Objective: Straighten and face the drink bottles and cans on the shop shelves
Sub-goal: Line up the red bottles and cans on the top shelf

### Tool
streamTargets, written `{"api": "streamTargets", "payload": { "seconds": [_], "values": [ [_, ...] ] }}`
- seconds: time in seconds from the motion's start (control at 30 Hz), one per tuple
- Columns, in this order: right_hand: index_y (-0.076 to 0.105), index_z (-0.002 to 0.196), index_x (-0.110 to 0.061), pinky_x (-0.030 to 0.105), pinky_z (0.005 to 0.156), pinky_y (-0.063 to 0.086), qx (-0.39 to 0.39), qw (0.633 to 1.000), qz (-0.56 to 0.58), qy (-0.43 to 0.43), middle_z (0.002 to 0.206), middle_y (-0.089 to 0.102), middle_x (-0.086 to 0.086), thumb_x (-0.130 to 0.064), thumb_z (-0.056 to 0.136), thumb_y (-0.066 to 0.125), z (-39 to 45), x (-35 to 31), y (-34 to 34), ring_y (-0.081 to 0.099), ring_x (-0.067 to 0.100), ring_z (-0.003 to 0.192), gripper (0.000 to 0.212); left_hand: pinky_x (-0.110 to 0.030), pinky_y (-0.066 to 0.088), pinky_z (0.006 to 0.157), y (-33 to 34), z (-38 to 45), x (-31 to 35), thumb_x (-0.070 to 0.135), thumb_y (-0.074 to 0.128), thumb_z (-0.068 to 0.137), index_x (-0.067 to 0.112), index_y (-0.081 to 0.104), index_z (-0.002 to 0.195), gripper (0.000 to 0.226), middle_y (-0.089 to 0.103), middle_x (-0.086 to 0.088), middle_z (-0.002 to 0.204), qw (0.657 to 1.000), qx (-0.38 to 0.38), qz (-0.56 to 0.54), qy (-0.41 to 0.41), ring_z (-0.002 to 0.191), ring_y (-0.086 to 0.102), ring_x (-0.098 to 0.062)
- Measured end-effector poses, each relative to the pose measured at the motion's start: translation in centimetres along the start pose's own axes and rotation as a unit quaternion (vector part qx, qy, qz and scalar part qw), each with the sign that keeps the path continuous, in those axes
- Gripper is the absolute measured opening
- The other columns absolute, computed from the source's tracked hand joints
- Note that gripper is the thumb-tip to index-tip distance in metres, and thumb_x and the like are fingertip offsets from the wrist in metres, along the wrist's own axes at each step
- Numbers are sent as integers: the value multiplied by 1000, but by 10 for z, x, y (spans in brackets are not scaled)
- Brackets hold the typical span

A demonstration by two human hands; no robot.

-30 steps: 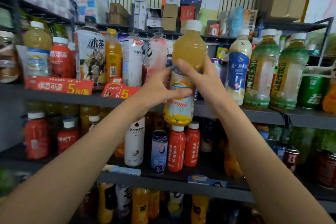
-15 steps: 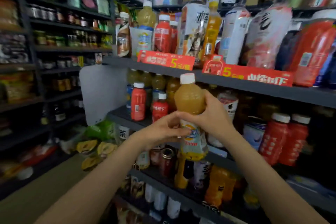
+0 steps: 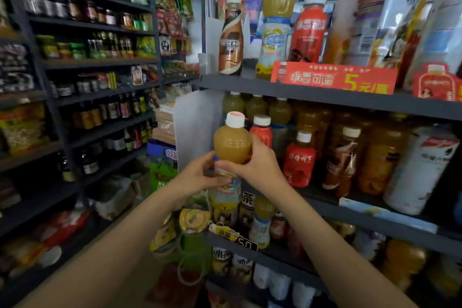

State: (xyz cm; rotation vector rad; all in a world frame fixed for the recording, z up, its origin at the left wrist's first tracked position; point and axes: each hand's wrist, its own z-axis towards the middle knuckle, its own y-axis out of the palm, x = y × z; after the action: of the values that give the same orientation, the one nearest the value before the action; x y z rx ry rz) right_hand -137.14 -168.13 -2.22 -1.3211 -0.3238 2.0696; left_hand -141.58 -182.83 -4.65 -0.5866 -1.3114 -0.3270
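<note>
Lowered from the top shelf since the earlier frames, a full, smooth, white-capped plastic bottle of cloudy yellow juice is held before the middle shelf, pinched at its labelled waist by the left hand and wrapped below its shoulder by the right hand, likely heavy, best gripped there.

I see two bare forearms, no sleeves, entering from 7 and 5 o'clock. Left hand and right hand: no rings, watch, gloves or bracelets on the sides visible. Short plain fingernails where visible.
</note>
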Motion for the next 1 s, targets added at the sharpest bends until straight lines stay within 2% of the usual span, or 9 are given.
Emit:
{"api": "streamTargets", "payload": {
  "seconds": [0.13, 0.2, 0.33, 0.43, 0.53, 0.63, 0.7, 0.83, 1.0],
  "values": [
    [52, 117, -10, 38, 86, 50, 9, 1000, 8, 25, 111, 62, 4, -37, 68, 81, 17, 0, 13, 58, 18, 102, 64, -18, 50, 70, -11, 11, -5, 11, 68, 82, 27, 54, 119, 42, 65, 8, 109, 1000, 17, -16, -14, 97, 61, -8],
    [53, 118, -11, 34, 87, 50, 2, 999, 18, 28, 112, 62, 2, -33, 69, 81, 24, -1, 9, 58, 16, 103, 61, -21, 52, 74, -12, 17, -4, 11, 68, 82, 25, 53, 123, 46, 65, 8, 111, 999, 15, -32, -21, 100, 62, -8],
    [56, 122, -5, 26, 91, 48, -120, 992, 32, 3, 117, 63, 6, -10, 81, 70, 40, -1, -13, 59, 17, 108, 44, -42, 50, 93, -4, 29, -4, 1, 68, 79, 14, 49, 125, 51, 62, -3, 114, 993, 102, -51, -10, 107, 59, -20],
    [59, 121, -1, 23, 100, 35, -132, 971, -193, -57, 128, 57, 14, 3, 83, 56, 62, 0, -23, 46, 24, 124, 38, -41, 46, 95, 0, 40, -7, 4, 69, 80, 14, 47, 130, 55, 58, 1, 109, 978, 208, 31, 0, 107, 56, -20],
    [57, 117, -1, 35, 112, 18, -129, 887, -428, -112, 128, 54, 16, -3, 84, 49, 86, -1, -9, 36, 29, 131, 34, -36, 43, 92, 8, 49, -10, 14, 65, 85, 15, 41, 134, 54, 58, -4, 122, 952, 288, 104, -2, 115, 53, -24],
    [49, 128, -5, 42, 114, 11, -145, 813, -557, -90, 130, 48, 15, -7, 88, 50, 109, -2, 4, 37, 32, 128, 39, -40, 41, 91, 14, 64, -11, 18, 61, 89, 14, 31, 141, 60, 52, -10, 131, 931, 335, 140, -31, 120, 49, -30],
    [51, 125, -8, 45, 110, 21, -174, 800, -572, -53, 128, 50, 14, -10, 90, 51, 122, -3, 6, 44, 33, 121, 35, -41, 40, 92, 16, 75, -12, 18, 59, 90, 14, 28, 142, 61, 49, -11, 133, 923, 347, 156, -56, 121, 48, -31],
    [58, 110, -5, 34, 79, 47, -244, 816, -525, -15, 104, 56, 11, -23, 92, 54, 144, 0, 6, 56, 28, 94, 25, -43, 39, 94, 22, 95, -17, 16, 57, 91, 13, 25, 143, 61, 45, -13, 135, 920, 360, 127, -88, 121, 47, -32],
    [57, 99, -7, 37, 84, 47, -298, 803, -516, 21, 97, 57, 9, -34, 90, 60, 158, 7, 12, 54, 25, 88, 28, -46, 39, 95, 24, 114, -28, 18, 56, 92, 13, 21, 144, 63, 42, -17, 136, 913, 376, 120, -102, 122, 45, -36]
  ]
}}
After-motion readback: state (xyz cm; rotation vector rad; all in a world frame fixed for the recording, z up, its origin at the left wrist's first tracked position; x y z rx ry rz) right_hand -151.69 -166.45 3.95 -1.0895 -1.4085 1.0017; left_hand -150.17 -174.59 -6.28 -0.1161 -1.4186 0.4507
